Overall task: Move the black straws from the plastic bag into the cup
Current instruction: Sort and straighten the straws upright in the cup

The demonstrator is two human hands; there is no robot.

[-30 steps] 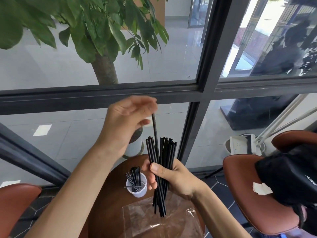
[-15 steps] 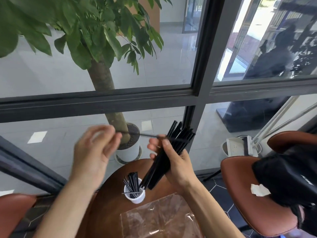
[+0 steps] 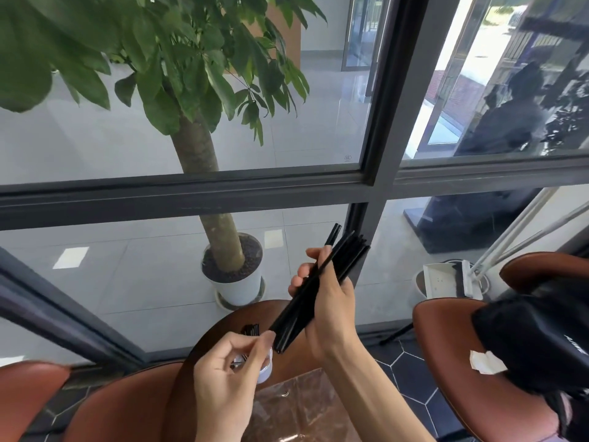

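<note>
cup (image 3: 267, 370) mostly hidden behind left hand (image 3: 228, 374), plastic bag (image 3: 296, 409) cut off below

The right hand (image 3: 331, 301), at the centre of the frame, is raised, its fingers curled in a grip. The left hand (image 3: 232, 371), lower centre, has fingertips pinched together, its forearm going down to the bottom edge.

surface: round brown table (image 3: 287, 362) | on it: white cup (image 3: 267, 371); clear plastic bag (image 3: 302, 409)

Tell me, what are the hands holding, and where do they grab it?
The right hand grips a bundle of black straws around its middle. The left hand is curled over the cup; whether it pinches a straw cannot be told.
</note>
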